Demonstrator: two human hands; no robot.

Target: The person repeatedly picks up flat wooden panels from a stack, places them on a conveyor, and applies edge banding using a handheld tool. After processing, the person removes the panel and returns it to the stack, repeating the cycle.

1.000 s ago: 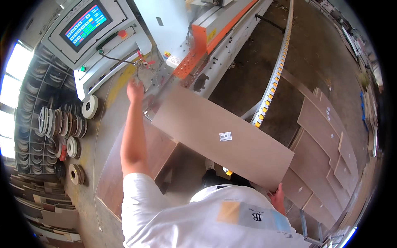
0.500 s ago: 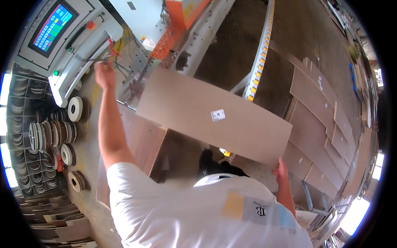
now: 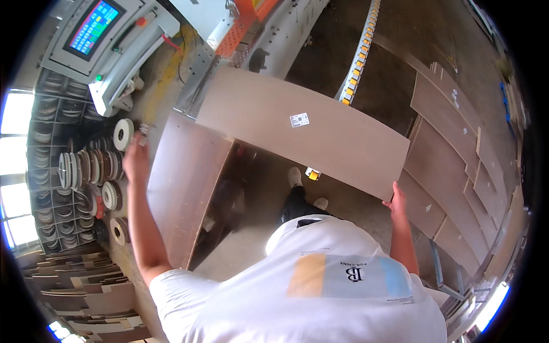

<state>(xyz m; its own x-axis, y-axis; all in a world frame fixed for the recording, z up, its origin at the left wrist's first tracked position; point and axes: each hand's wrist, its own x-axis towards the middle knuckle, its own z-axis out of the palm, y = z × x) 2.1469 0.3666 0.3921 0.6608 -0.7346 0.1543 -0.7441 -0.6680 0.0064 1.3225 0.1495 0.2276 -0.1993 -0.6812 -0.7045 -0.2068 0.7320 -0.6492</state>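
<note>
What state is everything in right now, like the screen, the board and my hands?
Control screen, lit.
Large board, label side up.
Label, on the board's upper face.
Right hand, at the board's near right corner; grip unclear.
Left hand, off the board; fingers blurred, grip unclear.
White roll, coiled.
Boards at right, overlapping.
Red button, too small to tell whether pressed.

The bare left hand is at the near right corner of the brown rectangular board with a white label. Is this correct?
Wrong hand: the head view shows the bare right hand at that corner of the brown rectangular board with a white label.
</note>
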